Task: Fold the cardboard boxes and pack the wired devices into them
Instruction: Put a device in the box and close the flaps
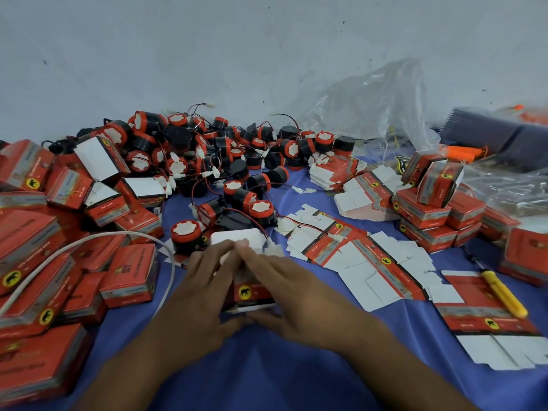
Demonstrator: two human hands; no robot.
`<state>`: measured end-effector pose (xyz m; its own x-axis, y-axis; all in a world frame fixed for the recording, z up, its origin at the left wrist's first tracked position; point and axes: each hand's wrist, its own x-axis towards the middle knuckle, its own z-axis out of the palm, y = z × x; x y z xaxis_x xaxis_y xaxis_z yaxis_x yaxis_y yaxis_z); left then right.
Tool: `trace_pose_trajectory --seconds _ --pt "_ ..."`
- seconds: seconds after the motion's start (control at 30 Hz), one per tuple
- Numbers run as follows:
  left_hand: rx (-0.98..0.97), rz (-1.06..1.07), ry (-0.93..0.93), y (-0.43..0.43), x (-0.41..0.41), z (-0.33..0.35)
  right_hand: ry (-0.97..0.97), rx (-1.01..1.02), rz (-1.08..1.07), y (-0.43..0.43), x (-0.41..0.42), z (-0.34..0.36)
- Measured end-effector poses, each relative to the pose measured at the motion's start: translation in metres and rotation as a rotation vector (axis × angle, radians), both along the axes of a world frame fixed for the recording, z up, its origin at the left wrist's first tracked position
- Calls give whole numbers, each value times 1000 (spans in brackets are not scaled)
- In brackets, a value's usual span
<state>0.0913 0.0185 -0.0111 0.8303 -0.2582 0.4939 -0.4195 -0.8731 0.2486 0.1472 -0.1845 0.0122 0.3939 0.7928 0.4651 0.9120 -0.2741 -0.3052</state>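
Cardboard box (251, 292) is sitting between left hand (204, 292) and right hand (296, 295), straight fingers (262, 262) pressing its flap, on the blue tabletop (267, 381) below a pale wall (207, 40).

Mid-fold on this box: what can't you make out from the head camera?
Head view throughout.
- Red box: left hand and right hand cover it; contents hidden.
- Its lettering: blurred.
- White cable: cut off at left edge.
- Items under clear plastic bag, far right: blurred.
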Motion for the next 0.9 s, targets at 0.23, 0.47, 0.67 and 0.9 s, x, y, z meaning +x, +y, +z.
trace_pose_trajectory --seconds 0.23,0.47,0.67,0.9 --pt "32 89 -142 4 3 1 -193 -60 -111 -9 14 0" --pt "56 267 -234 7 8 2 -115 -80 -375 -2 14 -4" --pt "-443 155 113 -4 0 -4 136 -72 -500 6 16 -27" --pt "-434 142 175 8 3 1 309 88 -217 -8 19 -13"
